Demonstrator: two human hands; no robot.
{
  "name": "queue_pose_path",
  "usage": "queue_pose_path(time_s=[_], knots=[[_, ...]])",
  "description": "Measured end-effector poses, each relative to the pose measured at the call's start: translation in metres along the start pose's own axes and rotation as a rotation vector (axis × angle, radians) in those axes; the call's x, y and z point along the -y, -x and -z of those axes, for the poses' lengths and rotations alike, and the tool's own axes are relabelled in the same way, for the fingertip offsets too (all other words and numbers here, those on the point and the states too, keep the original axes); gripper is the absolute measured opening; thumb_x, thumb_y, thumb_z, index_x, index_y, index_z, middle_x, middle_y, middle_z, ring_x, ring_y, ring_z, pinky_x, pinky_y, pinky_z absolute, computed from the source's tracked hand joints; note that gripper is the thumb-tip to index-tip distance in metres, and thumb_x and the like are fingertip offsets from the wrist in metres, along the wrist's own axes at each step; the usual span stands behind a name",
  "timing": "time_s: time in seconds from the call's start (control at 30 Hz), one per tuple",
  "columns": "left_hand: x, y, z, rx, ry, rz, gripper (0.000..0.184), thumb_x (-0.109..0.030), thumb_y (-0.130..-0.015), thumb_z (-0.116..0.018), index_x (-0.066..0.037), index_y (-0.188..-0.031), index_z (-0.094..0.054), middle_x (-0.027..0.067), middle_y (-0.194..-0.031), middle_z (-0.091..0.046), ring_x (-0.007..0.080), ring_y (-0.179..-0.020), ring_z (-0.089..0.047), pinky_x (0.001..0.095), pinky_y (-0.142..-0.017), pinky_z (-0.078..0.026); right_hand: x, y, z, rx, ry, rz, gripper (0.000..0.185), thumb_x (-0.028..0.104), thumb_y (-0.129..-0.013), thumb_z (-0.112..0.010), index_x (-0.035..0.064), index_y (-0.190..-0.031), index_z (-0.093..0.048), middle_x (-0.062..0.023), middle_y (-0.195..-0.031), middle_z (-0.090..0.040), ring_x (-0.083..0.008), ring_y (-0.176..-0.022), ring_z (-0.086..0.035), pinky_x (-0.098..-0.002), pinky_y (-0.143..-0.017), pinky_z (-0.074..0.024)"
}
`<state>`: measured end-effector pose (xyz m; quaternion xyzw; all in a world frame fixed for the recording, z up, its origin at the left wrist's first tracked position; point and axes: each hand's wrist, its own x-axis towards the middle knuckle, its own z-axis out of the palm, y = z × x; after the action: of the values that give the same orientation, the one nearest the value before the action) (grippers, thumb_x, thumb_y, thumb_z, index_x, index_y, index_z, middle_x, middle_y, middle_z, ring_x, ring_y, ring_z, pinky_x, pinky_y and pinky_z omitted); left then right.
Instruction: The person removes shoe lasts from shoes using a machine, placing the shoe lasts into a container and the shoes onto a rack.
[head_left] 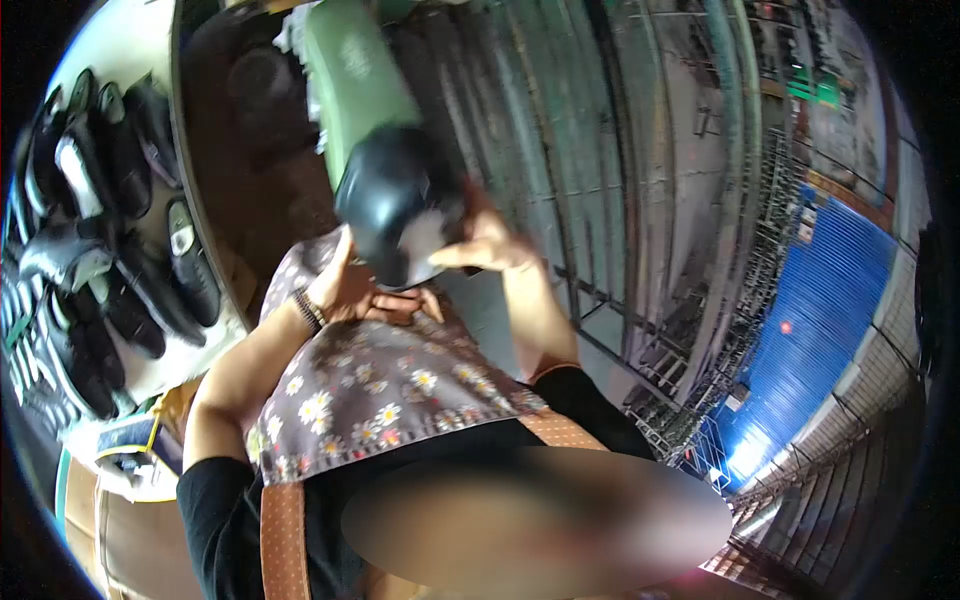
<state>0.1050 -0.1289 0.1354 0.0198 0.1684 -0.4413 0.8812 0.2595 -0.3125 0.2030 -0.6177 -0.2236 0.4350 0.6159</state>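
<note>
A glossy black shoe [400,190] with a grey patch on its near side is in front of my apron, at the near end of a long green machine part [365,90]. My left hand [365,290] grips its lower left side, with the thumb raised and the fingers curled beneath. On the right side, my right hand [490,240] holds it, the thumb lying across the grey patch. Some fingers of the right hand are hidden behind the shoe. Whether the shoe touches the green part is unclear.
On the left, a pale board [150,300] carries several black shoes [85,160]. Below it lies a yellow-edged dark item [128,440]. Long metal rails [570,150] run along the right, with a blue corrugated panel [820,290] farther out. A flowered apron [370,390] covers my lap.
</note>
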Motion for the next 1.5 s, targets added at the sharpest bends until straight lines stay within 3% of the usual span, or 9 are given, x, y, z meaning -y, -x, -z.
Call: queue_pose_path(time_s=[0.1, 0.17, 0.3, 0.37, 0.7, 0.83, 1.03, 1.17, 1.5], knots=[[-0.007, -0.009, 0.010, 0.002, 0.191, -0.078, 0.075, -0.064, -0.083, -0.040, -0.006, -0.132, -0.037, 0.0179, -0.122, -0.052, 0.0337, -0.106, -0.056, 0.0461, -0.093, -0.045, -0.005, -0.002, -0.012, 0.195, 0.383, -0.304, 0.070, 0.008, -0.069, -0.070, 0.0055, -0.128, -0.033, -0.0169, -0.130, -0.038, -0.0261, -0.125, -0.034, -0.0407, -0.100, -0.0323], [0.003, -0.030, 0.046, -0.118, 0.156, -0.342, 0.058, -0.047, -0.090, -0.040, -0.006, -0.130, -0.041, 0.0165, -0.123, -0.052, 0.0297, -0.107, -0.056, 0.0434, -0.094, -0.045, -0.048, 0.003, -0.017, 0.115, 0.874, 0.170, 0.066, 0.005, -0.067, -0.066, 0.0081, -0.126, -0.037, -0.0199, -0.134, -0.032, -0.0341, -0.127, -0.031, -0.0435, -0.103, -0.0306], [-0.003, -0.033, 0.021, 0.071, 0.315, -0.548, 0.046, -0.037, -0.092, -0.042, -0.006, -0.126, -0.046, 0.0151, -0.121, -0.054, 0.0266, -0.108, -0.055, 0.0437, -0.094, -0.045, -0.052, 0.005, -0.025, 0.165, 0.852, 0.047, 0.062, 0.004, -0.059, -0.068, 0.0139, -0.116, -0.047, -0.0236, -0.144, -0.013, -0.0421, -0.130, -0.023, -0.0466, -0.105, -0.0272], [0.002, -0.044, 0.059, -0.234, 0.183, -0.588, 0.041, -0.033, -0.092, -0.045, -0.007, -0.123, -0.049, 0.0128, -0.119, -0.055, 0.0256, -0.106, -0.056, 0.0434, -0.092, -0.046, -0.057, 0.009, -0.028, 0.170, 0.744, 0.144, 0.055, 0.011, -0.061, -0.072, 0.0112, -0.111, -0.051, -0.0242, -0.146, -0.008, -0.0422, -0.130, -0.023, -0.0465, -0.105, -0.0276], [-0.049, 0.013, 0.076, -0.298, 0.116, -1.103, 0.068, -0.062, -0.087, -0.032, -0.010, -0.128, -0.044, 0.0115, -0.122, -0.053, 0.0286, -0.109, -0.052, 0.0446, -0.095, -0.041, -0.079, -0.012, -0.031, -0.384, 0.848, 0.576, 0.035, 0.013, -0.065, -0.079, 0.0000, -0.074, -0.048, -0.0236, -0.114, -0.055, -0.0347, -0.099, -0.058, -0.0388, -0.084, -0.0472], [-0.059, 0.061, 0.039, -0.177, -0.156, -1.188, 0.094, -0.077, -0.077, -0.026, -0.006, -0.138, -0.029, 0.0160, -0.135, -0.040, 0.0306, -0.119, -0.044, 0.0466, -0.101, -0.034, -0.046, -0.046, 0.006, -0.672, 1.073, 0.704, 0.033, 0.015, -0.070, -0.076, -0.0017, -0.080, -0.049, -0.0251, -0.112, -0.053, -0.0354, -0.102, -0.055, -0.0413, -0.084, -0.0466], [-0.077, 0.052, 0.024, -0.556, -0.148, -1.163, 0.048, -0.035, -0.081, -0.062, -0.002, -0.114, -0.053, 0.0139, -0.104, -0.061, 0.0251, -0.092, -0.061, 0.0403, -0.083, -0.049, 0.006, -0.131, 0.089, -0.947, 1.293, 0.692, 0.029, 0.027, -0.081, -0.063, 0.0031, -0.092, -0.052, -0.0195, -0.104, -0.053, -0.0401, -0.097, -0.053, -0.0474, -0.077, -0.0448], [-0.061, 0.064, 0.008, -0.422, -0.170, -1.136, 0.043, -0.029, -0.077, -0.066, -0.003, -0.110, -0.055, 0.0115, -0.098, -0.063, 0.0213, -0.087, -0.062, 0.0373, -0.079, -0.052, 0.020, -0.165, 0.126, -0.965, 1.398, 0.014, 0.031, 0.029, -0.083, -0.057, 0.0073, -0.105, -0.053, -0.0162, -0.107, -0.055, -0.0362, -0.099, -0.055, -0.0467, -0.079, -0.0458], [0.088, 0.067, -0.025, -0.435, 0.113, -1.702, 0.055, -0.030, -0.075, -0.066, -0.001, -0.118, -0.049, 0.0126, -0.106, -0.061, 0.0225, -0.094, -0.060, 0.0369, -0.083, -0.049, 0.052, -0.160, 0.160, -1.137, 1.479, 0.668, 0.050, 0.032, -0.072, -0.069, 0.0117, -0.114, -0.051, -0.0179, -0.123, -0.046, -0.0363, -0.116, -0.042, -0.0526, -0.093, -0.0327]])
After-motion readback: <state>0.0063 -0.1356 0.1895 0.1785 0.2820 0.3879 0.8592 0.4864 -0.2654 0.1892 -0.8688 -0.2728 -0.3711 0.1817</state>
